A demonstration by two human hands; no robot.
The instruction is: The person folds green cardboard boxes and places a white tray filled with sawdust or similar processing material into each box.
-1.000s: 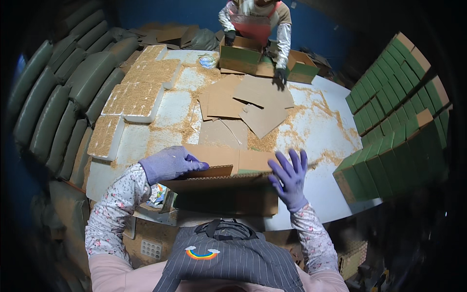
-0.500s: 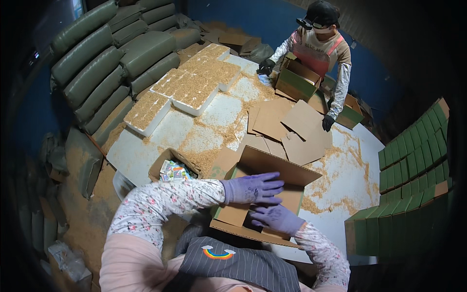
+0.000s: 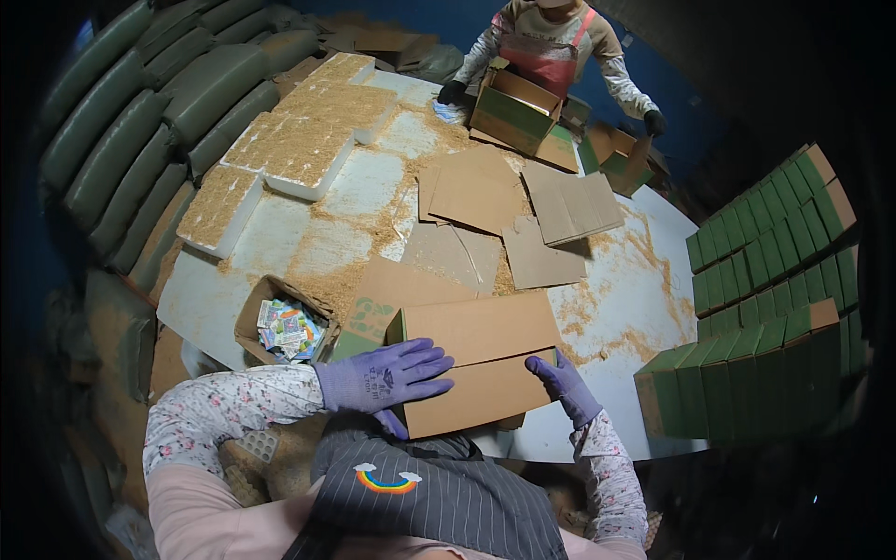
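Before me on the table lies a cardboard box [image 3: 481,373], its two long brown flaps folded down and meeting at a narrow seam. My left hand [image 3: 383,375], in a purple glove, rests at the box's left end with its fingers stretched flat over the flaps and the thumb lower down. At the right end my right hand [image 3: 565,387], also gloved in purple, grips the box's edge with the thumb near the top corner; its other fingers are partly hidden. A flattened green-printed carton piece [image 3: 373,313] lies just beyond the box's left side.
Left of the box stands a small open carton of colourful packets [image 3: 289,329]. Flat cardboard sheets [image 3: 476,191] lie beyond. White trays of brown granules [image 3: 303,149] stand far left, near stacked sacks [image 3: 140,121]. Green boxes [image 3: 737,373] are stacked right. Across the table, a co-worker [image 3: 551,42] handles cartons.
The box's upright flaps have come down over its opening. My hands have moved from inside the box to its two ends. The view has shifted, and the co-worker's hand has left the sheets.
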